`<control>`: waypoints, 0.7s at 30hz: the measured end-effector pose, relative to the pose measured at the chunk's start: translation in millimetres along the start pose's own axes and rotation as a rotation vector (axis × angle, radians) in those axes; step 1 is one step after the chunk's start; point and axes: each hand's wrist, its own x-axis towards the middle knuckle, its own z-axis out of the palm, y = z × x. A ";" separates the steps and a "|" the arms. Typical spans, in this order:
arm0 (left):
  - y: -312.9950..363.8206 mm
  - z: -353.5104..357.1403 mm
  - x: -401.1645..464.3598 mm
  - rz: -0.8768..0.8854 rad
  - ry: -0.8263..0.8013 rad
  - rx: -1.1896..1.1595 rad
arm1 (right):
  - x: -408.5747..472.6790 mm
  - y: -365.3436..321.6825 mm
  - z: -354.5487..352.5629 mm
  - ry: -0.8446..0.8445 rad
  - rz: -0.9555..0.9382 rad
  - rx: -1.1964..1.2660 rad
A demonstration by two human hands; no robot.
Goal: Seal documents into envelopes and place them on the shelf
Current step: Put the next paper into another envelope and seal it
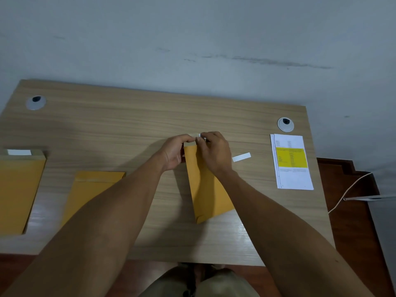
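Head view, looking down on a pale wooden desk (150,116) against a grey wall. Both hands meet at the centre of the frame, over the top end of a brown envelope (205,189) lying tilted on the desk. The left hand (175,153) grips the envelope's top left corner, thumb and fingers curled round it. The right hand (214,153) pinches a small white strip (200,135) right at the envelope's flap, fingertips nearly touching those of the left. So both hands are closed, tight together, on that top edge.

Just right of the right hand, a loose white strip (241,157) lies flat on the wood. Further right, near the desk's edge, sits a stack of printed documents (292,163) with a yellow block on the top sheet.

Lower left, a second envelope (90,189) lies partly under the left forearm. At the far left edge, a third envelope (17,194), flap open, white strip showing at its top. Two round cable ports (285,124) sit toward the desk's back corners.
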 end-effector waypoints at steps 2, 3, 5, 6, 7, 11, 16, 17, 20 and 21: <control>0.9 2.1 -0.9 -0.001 0.017 0.014 | -0.7 -0.8 -1.9 0.016 0.010 0.026; 1.2 3.2 -1.4 -0.004 0.026 0.018 | -1.2 -1.2 -2.9 0.025 0.019 0.037; 1.6 4.1 -3.3 0.004 0.049 0.037 | -1.8 -0.9 -4.9 0.036 0.025 0.040; 1.4 4.3 -4.5 0.010 0.057 0.046 | -2.5 -0.3 -5.7 0.038 0.020 0.034; 0.5 4.3 -5.2 0.014 0.064 0.050 | -3.2 0.2 -6.7 0.039 0.012 0.023; -3.6 3.3 -6.9 0.030 0.100 0.052 | -3.8 0.5 -12.5 0.044 0.024 -0.005; -8.0 -1.6 -6.6 0.025 0.231 0.113 | -1.4 14.2 -34.2 0.188 0.210 0.123; -9.4 -3.4 -6.5 0.025 0.249 0.130 | -0.8 22.2 -39.3 0.232 0.263 0.164; -15.3 -7.6 -5.0 0.033 0.284 0.206 | -0.7 56.2 -53.1 0.310 0.502 0.243; -17.2 -8.2 -5.0 0.036 0.294 0.233 | -1.8 70.1 -56.8 0.307 0.589 0.251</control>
